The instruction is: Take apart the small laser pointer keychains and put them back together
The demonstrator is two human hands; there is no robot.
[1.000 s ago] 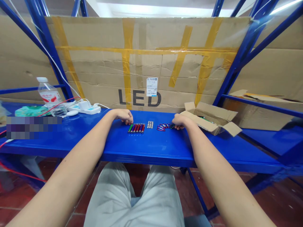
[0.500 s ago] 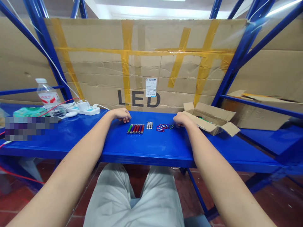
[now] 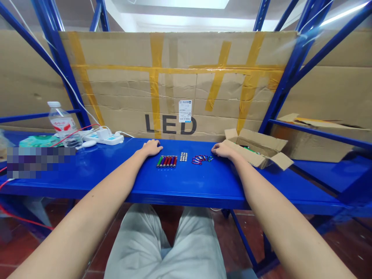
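My left hand (image 3: pixel 152 147) lies on the blue tabletop with its fingers apart, holding nothing. Just in front of it is a row of several small metal flashlights (image 3: pixel 166 161), green, purple and red, side by side. To their right, small silver button cells (image 3: pixel 183 156) form a tidy block. Further right, several carabiners (image 3: pixel 200 158), mostly red and purple with a green one at the end, overlap in a fan. My right hand (image 3: pixel 222 150) rests on the table beside the green carabiner, its fingers loosely bent and nothing seen in them.
An open cardboard box (image 3: pixel 258 149) with something green inside stands right of my right hand. At the left are a power strip (image 3: pixel 103 136), a plastic bottle (image 3: pixel 62 124) and cables. A large cardboard sheet (image 3: pixel 124 93) marked LED closes off the back.
Both hands have lowered onto the tabletop, and their curled fingers have loosened. My view has tipped up slightly. The flashlights, button cells and carabiners keep their arrangement.
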